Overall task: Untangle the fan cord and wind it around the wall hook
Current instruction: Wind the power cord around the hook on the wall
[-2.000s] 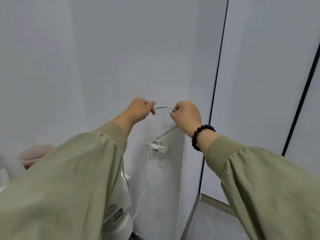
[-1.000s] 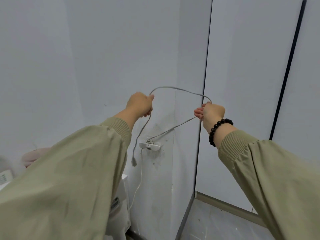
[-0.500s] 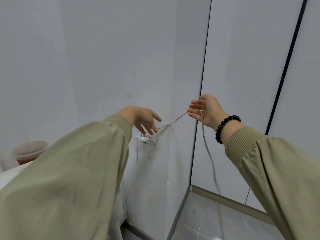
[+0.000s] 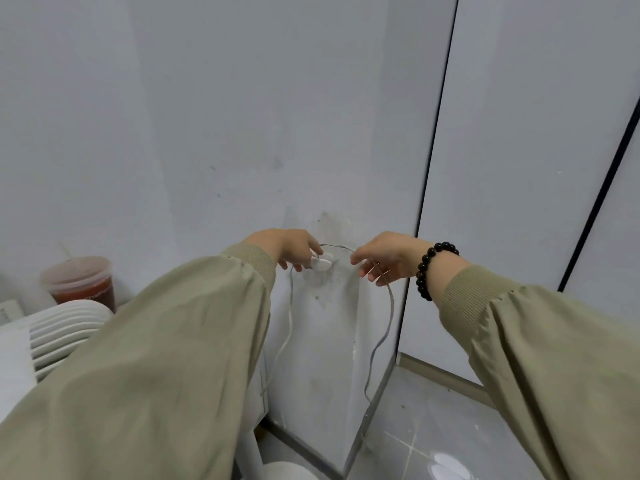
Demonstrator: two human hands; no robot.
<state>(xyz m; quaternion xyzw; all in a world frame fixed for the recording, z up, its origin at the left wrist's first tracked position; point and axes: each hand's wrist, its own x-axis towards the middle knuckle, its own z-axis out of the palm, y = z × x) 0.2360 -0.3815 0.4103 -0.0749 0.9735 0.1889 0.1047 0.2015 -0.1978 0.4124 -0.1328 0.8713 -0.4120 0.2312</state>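
Note:
A small white wall hook [image 4: 322,263] is stuck on the grey wall between my hands. The thin grey fan cord [image 4: 389,317] arcs over the hook and hangs in a long loop down the wall on the right; a white stretch [image 4: 288,327] drops on the left. My left hand [image 4: 292,247] rests against the hook with its fingers curled on the cord. My right hand [image 4: 384,261], with a black bead bracelet, pinches the cord just right of the hook. The white fan [image 4: 65,329] shows behind my left sleeve.
A plastic cup of red-brown drink [image 4: 81,282] stands at the left by the wall. White wall panels with black seams [image 4: 436,133] meet at a corner on the right. Grey tiled floor [image 4: 433,438] lies below.
Both hands dropped and closed in on the hook. The left hand, open half a second ago, now grips the cord at the hook; the loose cord hangs from the right hand.

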